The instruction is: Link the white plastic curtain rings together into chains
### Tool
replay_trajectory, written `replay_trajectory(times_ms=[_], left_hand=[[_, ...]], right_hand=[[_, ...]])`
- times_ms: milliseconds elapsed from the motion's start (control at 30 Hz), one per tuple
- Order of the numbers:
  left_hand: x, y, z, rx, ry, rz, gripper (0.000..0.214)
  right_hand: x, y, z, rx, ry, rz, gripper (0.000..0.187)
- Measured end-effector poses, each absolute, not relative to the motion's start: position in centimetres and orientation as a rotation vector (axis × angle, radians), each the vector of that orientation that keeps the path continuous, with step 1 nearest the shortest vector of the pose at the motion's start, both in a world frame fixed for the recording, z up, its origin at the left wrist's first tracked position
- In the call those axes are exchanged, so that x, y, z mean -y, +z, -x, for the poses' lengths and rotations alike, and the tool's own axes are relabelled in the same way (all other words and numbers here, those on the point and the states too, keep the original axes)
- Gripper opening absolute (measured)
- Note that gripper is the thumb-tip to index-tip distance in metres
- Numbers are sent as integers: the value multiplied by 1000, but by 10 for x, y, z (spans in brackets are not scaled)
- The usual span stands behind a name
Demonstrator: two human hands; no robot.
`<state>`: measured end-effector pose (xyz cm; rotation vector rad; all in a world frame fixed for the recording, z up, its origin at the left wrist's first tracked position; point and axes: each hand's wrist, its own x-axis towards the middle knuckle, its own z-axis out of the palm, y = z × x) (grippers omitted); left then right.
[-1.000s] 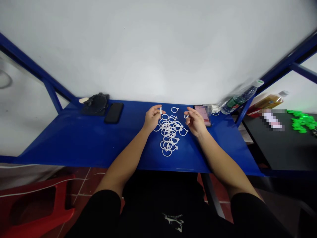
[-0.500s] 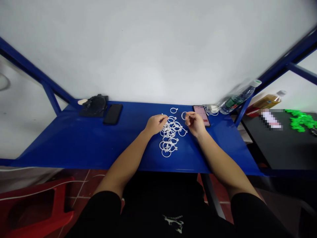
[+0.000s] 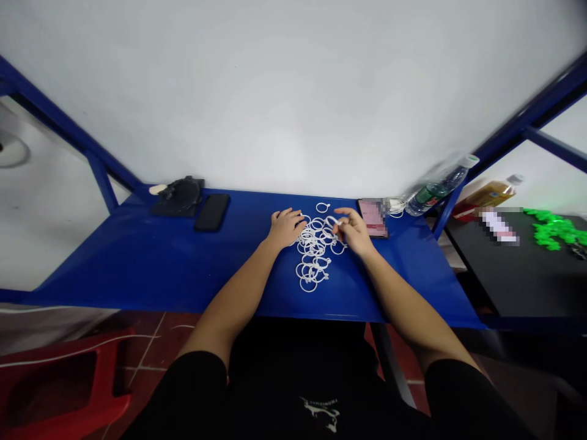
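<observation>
A loose pile of white plastic curtain rings (image 3: 312, 247), each with a small eyelet, lies on the blue tabletop (image 3: 174, 269). My left hand (image 3: 285, 228) rests at the pile's left edge, fingers spread and palm down; whether a ring lies under it is hidden. On the other side, my right hand (image 3: 353, 232) has a white curtain ring (image 3: 331, 220) at its thumb and fingertips, with the index finger stretched out above. A single ring (image 3: 323, 208) lies apart, behind the pile.
A phone with a lit screen (image 3: 373, 217) lies right of my right hand, near a white cable (image 3: 395, 206) and a tilted water bottle (image 3: 440, 186). At left are a dark phone (image 3: 211, 212) and a black bag (image 3: 180, 198). A white wall (image 3: 284, 104) stands behind.
My right hand has moved left, bringing its ring over the pile's upper right edge. My left hand has gone from closed fingertips to spread fingers. The view has shifted slightly.
</observation>
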<state>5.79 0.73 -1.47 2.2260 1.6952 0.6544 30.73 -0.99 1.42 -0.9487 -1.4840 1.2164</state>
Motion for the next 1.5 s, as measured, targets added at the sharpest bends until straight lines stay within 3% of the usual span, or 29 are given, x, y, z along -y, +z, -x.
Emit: replay_trajectory(times_ms=[167,367,467,667,800,900,1067,1167,1333,1500], left_hand=[[-10,-15,-57,-1744,841,-2162,25],[-17,-25,-55,-1668,1084,-2139,11],[-19,-28,-54,-1580,1170,-2086,16],[-16,-21,-53,-1532,1278,-2051,39],[-11,-16,-53,-1540,1329,-2000,30],[-11,-16,-55,-1526,1393,-1900,17],[-16,-20,-61,-1398,1488,-1572,6],[-20,-19,-63,-1292,1531,-1322,17],[-20,-13,-68,-1127,1603,-979,27],[-12,-9,-82,-906,1586,-725,27]], right_hand=[[13,17,-316,2035,1023,1012,35],[-2,10,-325,1868,964,1102,25],[-24,6,-323,1797,791,1197,24],[-84,9,-310,2070,476,1674,41],[-99,10,-300,2172,448,1749,23],[-92,11,-301,1924,505,1660,12],[-56,22,-311,1386,846,1314,25],[-30,29,-314,1276,1023,1139,44],[-4,32,-316,1037,1221,1079,29],[4,33,-318,1033,1234,1101,32]])
